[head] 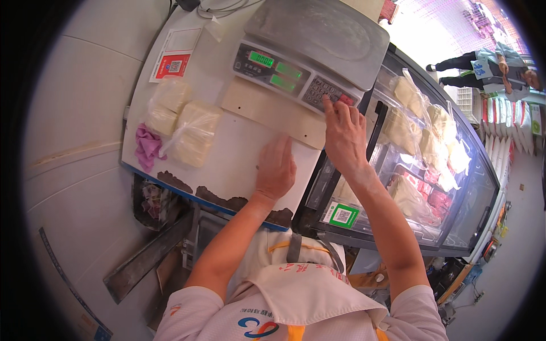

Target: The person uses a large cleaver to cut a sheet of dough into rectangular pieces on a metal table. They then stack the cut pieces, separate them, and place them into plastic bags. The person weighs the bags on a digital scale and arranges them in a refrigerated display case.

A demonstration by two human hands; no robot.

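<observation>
The electronic scale [273, 72] stands at the far side of a white counter [239, 157], its green display lit. My right hand [346, 132] has its index fingertip at the scale's keypad [318, 91], the other fingers slightly bent, holding nothing. Slightly blurred, my left hand [276, 168] is over the counter with its fingers extended; nothing is in it. Between that hand and the scale lies a pale board [273, 115] with small holes. Clear plastic bags of pale blocks, one bag [198, 132] in front of another bag [168, 104], sit on the left.
A pink cloth [147, 147] lies beside the bags. Near the wall is a card with a printed code [175, 59]. The glass display case [426, 170] on the right holds several bagged goods [403, 128]. Beyond it another person [490, 70] stands near stacked white sacks [507, 119].
</observation>
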